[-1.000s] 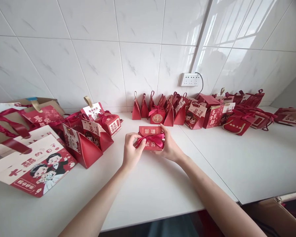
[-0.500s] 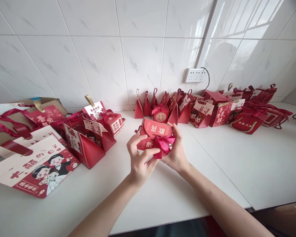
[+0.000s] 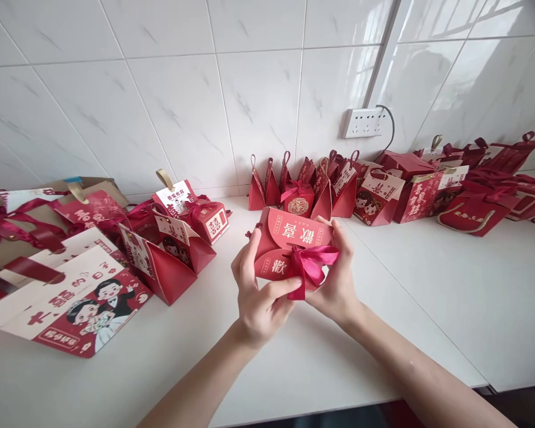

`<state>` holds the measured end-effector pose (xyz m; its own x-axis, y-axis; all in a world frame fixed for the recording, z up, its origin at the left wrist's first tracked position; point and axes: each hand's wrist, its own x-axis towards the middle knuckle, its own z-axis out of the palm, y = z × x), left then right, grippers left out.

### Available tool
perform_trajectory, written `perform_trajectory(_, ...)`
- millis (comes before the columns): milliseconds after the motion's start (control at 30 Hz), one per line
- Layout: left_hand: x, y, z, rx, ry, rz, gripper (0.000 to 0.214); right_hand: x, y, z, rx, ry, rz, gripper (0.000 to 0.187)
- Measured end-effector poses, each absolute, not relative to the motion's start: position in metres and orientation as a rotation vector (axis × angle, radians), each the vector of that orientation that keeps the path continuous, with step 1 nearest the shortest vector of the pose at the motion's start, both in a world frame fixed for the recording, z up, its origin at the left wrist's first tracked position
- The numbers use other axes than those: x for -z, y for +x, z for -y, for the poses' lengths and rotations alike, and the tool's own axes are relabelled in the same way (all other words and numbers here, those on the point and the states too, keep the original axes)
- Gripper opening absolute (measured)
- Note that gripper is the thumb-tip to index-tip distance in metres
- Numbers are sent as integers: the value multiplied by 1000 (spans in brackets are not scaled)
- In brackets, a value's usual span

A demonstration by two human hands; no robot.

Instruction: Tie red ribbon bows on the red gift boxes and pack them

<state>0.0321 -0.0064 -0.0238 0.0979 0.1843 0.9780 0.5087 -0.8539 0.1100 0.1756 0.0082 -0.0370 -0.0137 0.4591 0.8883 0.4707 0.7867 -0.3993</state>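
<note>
One red box [image 3: 289, 235], printed 歡喜 and tied with one pink ribbon [image 3: 314, 264], is being gripped by left hand [image 3: 261, 300] and right hand [image 3: 339, 285] over the middle of the counter [image 3: 294, 368].

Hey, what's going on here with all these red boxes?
A person holds a small red gift box in both hands over the white countertop, printed flap facing up. The left hand grips its left end, thumb by the ribbon bow; the right hand cups the right end. More red favour boxes line the tiled wall; larger gift bags lie at left.
</note>
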Motion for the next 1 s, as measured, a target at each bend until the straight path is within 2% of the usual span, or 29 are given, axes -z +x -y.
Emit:
perform_trajectory(400, 25, 34, 7, 1864, -2095, 779, 10, 33, 176, -5, 35, -796, 1649, 106)
perform_trajectory(667, 19, 31, 11, 1966, -2191, 815, 38, 33, 178, -10, 114, -753, 1657, 108)
perform_trajectory(733, 18, 30, 9, 2062, -2158, 912, 32, 32, 178, -11, 141, -748, 1677, 108)
perform_trajectory(833, 18, 31, 3, 2306, -2006, 931, 10, 32, 179, -12, 176, -744, 1715, 106)
perform_trajectory(933, 20, 33, -1, 2445, -1935, 945, 25, 33, 179, -12, 167, -736, 1733, 107)
perform_trajectory(1000, 22, 33, -1, 2394, -1980, 1023, 19, 33, 180, -12, 142, -705, 1744, 106)
